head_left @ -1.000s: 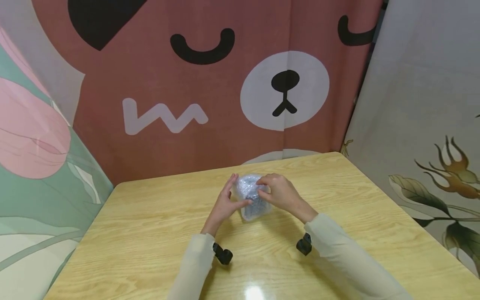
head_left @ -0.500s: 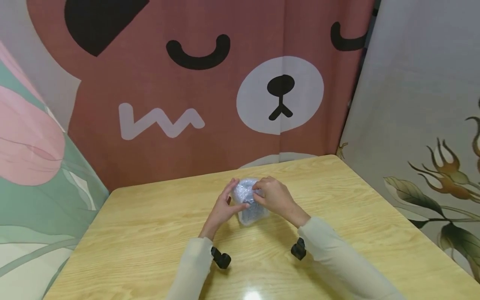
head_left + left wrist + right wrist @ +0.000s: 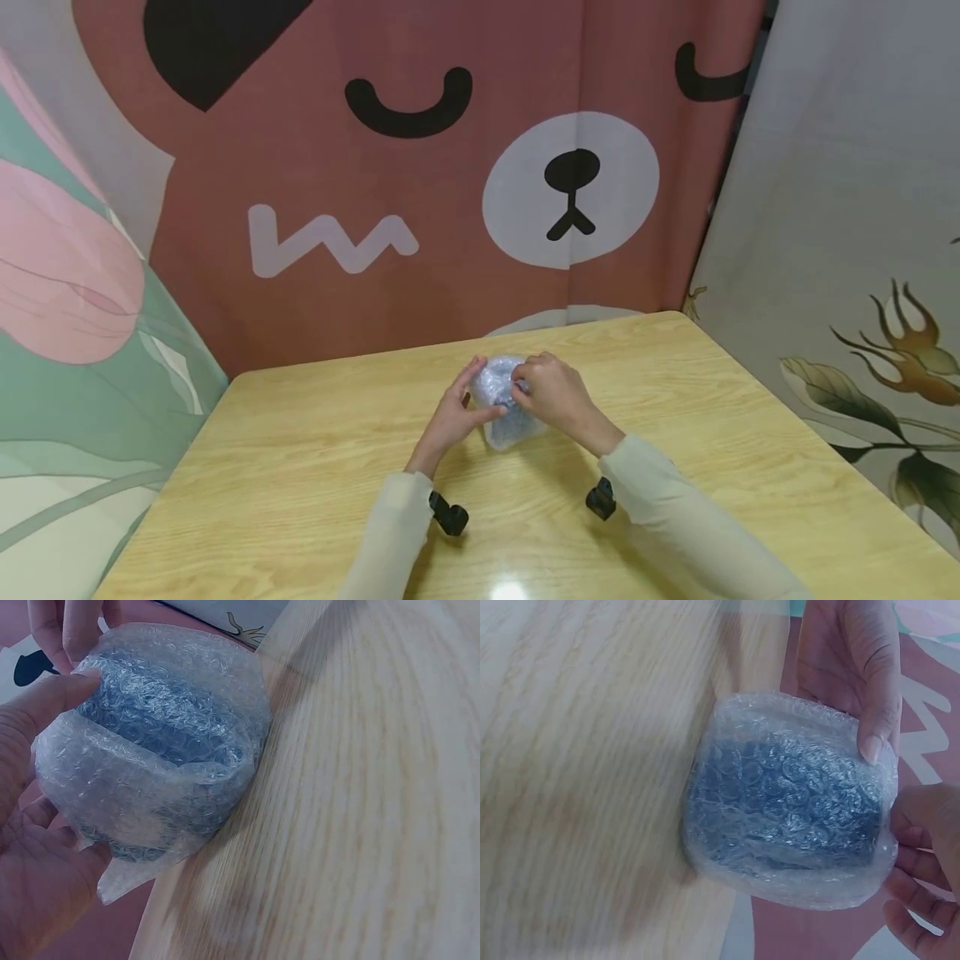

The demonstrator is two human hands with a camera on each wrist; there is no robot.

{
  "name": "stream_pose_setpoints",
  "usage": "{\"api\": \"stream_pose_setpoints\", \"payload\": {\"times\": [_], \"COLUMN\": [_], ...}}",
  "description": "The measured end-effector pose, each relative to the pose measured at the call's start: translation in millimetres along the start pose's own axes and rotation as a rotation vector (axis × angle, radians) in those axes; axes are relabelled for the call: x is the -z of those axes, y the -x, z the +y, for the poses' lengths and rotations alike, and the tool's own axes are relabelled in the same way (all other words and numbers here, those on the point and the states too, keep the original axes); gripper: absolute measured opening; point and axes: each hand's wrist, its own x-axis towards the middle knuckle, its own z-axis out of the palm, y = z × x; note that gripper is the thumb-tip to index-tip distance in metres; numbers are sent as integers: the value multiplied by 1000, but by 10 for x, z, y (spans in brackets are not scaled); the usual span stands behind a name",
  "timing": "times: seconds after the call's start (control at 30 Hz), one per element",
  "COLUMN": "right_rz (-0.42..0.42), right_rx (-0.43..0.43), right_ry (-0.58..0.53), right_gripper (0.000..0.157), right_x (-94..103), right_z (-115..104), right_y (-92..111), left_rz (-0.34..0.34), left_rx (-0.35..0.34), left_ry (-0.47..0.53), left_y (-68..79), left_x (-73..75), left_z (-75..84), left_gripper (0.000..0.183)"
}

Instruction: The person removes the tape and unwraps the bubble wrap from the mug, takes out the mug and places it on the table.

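A bundle of clear bubble wrap (image 3: 514,427) stands on the table, with something blue showing blurrily through its layers. My left hand (image 3: 450,422) holds it from the left, thumb on the near side and fingers spread behind, as the left wrist view of the bundle (image 3: 161,742) also shows. With bent fingers, my right hand (image 3: 561,398) pinches the wrap near its top right. In the right wrist view, the right fingers (image 3: 922,889) meet the edge of the wrap while the left thumb (image 3: 876,724) lies on it. What is inside cannot be made out.
The light wood-grain table (image 3: 315,467) reaches back to a reddish curtain (image 3: 420,292) printed with a bear face. A floral curtain (image 3: 840,275) hangs at the right. Each wrist wears a small black camera, such as the left one (image 3: 450,515).
The right fingers have drawn closer together and bent more on the wrap. My left hand keeps its hold, and the bundle stays about where it was; the head view shifts slightly.
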Motion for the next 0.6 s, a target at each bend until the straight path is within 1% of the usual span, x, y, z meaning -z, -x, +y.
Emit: {"api": "stream_pose_setpoints", "payload": {"times": [0.1, 0.23, 0.33, 0.6], "right_rz": [-17, -15, -7, -22], "right_rx": [23, 54, 61, 63], "right_ry": [33, 76, 92, 92], "right_gripper": [5, 3, 3, 4], "right_x": [11, 16, 12, 12], "right_z": [-8, -20, -22, -20], "right_y": [-3, -16, -22, -26], "left_rz": [-13, -36, -49, -56], "left_rx": [6, 10, 14, 14], "left_ry": [0, -6, -9, -19], "left_y": [5, 69, 120, 128], "left_x": [2, 25, 37, 37], "left_z": [-11, 181, 332, 343], "left_gripper": [83, 81, 79, 79]}}
